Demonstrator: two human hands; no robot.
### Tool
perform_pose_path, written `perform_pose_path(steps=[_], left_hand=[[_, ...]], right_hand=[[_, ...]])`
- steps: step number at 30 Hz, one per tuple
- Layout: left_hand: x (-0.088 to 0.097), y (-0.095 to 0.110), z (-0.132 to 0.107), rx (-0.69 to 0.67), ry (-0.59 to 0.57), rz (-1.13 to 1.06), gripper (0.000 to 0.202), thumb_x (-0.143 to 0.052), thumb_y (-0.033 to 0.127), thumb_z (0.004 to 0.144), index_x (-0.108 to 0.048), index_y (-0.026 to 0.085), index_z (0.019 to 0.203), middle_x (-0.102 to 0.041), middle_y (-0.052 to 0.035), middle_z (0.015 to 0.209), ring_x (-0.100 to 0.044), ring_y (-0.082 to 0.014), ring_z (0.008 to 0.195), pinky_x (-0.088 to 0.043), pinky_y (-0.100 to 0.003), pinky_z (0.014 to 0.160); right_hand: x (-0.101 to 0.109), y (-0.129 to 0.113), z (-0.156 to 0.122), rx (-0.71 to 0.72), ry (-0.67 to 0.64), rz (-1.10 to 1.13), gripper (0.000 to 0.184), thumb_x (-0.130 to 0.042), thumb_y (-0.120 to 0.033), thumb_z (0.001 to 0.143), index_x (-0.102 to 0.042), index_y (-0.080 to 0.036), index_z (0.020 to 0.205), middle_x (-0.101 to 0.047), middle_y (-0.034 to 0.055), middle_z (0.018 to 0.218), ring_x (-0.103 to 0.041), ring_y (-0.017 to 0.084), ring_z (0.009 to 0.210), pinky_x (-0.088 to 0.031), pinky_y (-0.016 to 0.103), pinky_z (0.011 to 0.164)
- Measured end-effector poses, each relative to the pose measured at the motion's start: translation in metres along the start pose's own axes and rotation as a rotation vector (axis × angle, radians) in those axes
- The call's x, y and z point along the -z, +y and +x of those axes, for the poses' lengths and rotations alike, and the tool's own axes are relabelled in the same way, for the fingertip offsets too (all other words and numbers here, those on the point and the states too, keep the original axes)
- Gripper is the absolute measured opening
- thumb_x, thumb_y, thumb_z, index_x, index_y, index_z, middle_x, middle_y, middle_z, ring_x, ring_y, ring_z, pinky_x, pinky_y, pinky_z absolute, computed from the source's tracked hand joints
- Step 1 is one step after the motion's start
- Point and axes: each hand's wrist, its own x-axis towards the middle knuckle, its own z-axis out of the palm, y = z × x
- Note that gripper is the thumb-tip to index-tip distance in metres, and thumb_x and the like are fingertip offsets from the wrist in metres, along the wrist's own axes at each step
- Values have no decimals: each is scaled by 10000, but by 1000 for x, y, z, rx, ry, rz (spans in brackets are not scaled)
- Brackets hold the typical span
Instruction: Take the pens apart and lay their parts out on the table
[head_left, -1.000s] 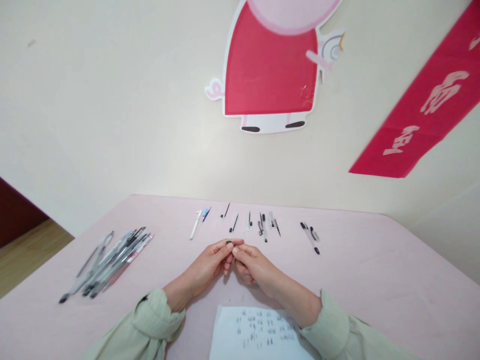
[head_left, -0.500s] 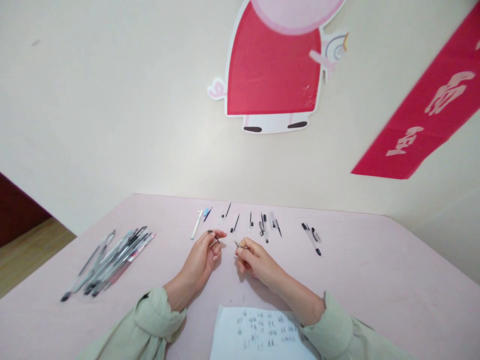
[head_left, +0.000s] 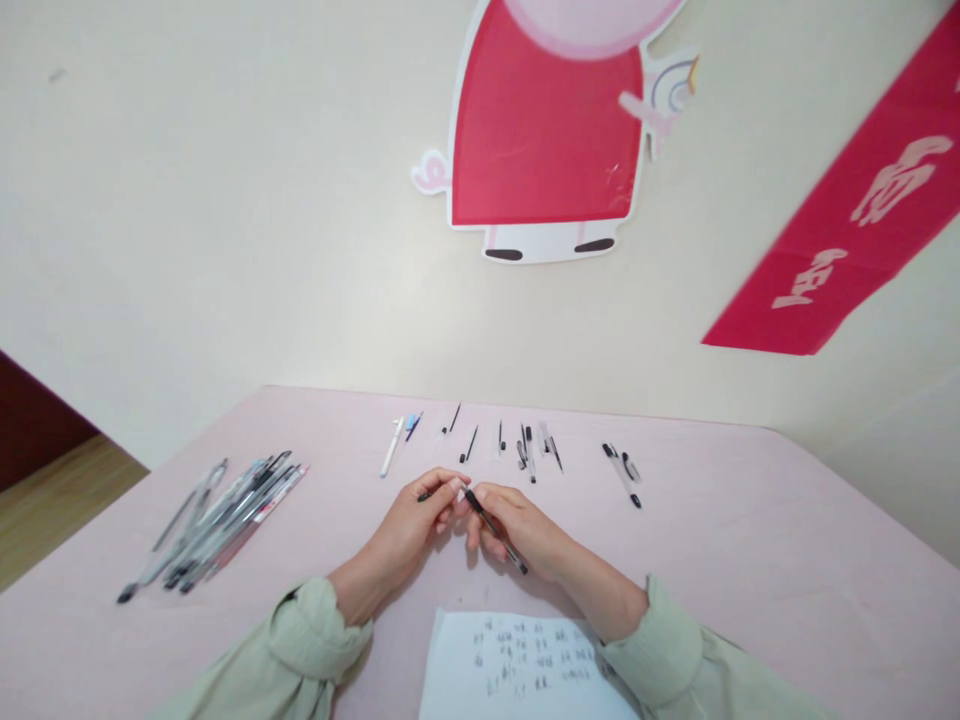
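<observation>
In the head view, my right hand (head_left: 517,520) is closed on a black gel pen (head_left: 495,530), which slants down to the right with its tip toward my left hand. My left hand (head_left: 420,515) is closed too, its thumb and index finger pinched at the pen's tip. A small black piece (head_left: 425,496), apparently a pen cap, sticks out from the left fingers; most of it is hidden. Beyond the hands lie black refills (head_left: 473,443) with caps beside them, and several clear pen parts (head_left: 531,455).
A heap of pens (head_left: 232,525) lies on the pink tabletop (head_left: 337,430) at left. A white pen (head_left: 391,447) is at the back, and a capped pen (head_left: 622,475) at right. Handwritten paper (head_left: 517,670) lies in front. Behind stands a wall (head_left: 225,250).
My hands have come together. The pen in my right hand has turned to point down to the right, and my left fingers have closed at its tip.
</observation>
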Motion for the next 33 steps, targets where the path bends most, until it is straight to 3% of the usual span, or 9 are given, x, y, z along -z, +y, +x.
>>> perform_pose_path(steps=[3, 10, 21, 29, 33], left_hand=[[1, 1, 3, -7, 60, -127, 310, -763, 389, 693, -682, 139, 859, -486, 54, 589, -361, -52, 503, -261, -173, 469], [2, 3, 3, 68, 19, -210, 369, -815, 342, 643, -723, 112, 916, -516, 41, 606, -401, -45, 534, -323, -153, 490], [1, -4, 5, 9, 66, -232, 303, -822, 315, 633, -741, 129, 858, -578, 12, 686, -463, -60, 585, -397, -166, 543], [2, -4, 4, 28, 89, -225, 319, -813, 323, 642, -745, 127, 884, -606, 5, 701, -483, -58, 594, -410, -155, 557], [2, -4, 4, 26, 82, -241, 313, -816, 302, 639, -744, 124, 885, -626, -7, 727, -504, -63, 617, -428, -157, 584]], right_hand=[[2, -1, 0, -46, 16, 6, 410, -448, -527, 884, -594, -144, 857, -573, -20, 543, -338, 57, 346, -205, 206, 369], [2, -3, 0, -48, 58, 14, 357, -513, -503, 866, -571, -153, 827, -487, -63, 499, -329, 55, 362, -214, 208, 390], [-1, 4, 4, -19, 156, -88, 227, -516, -380, 828, -542, -167, 753, -519, -44, 540, -407, 69, 401, -277, 202, 419], [-5, -5, -3, 148, 295, -435, 161, -491, -239, 844, -493, -197, 689, -527, -40, 570, -460, 109, 524, -331, 226, 530], [-7, -5, -8, 200, 372, -656, 158, -509, -245, 855, -504, -205, 702, -526, -31, 608, -463, 129, 579, -309, 242, 573]])
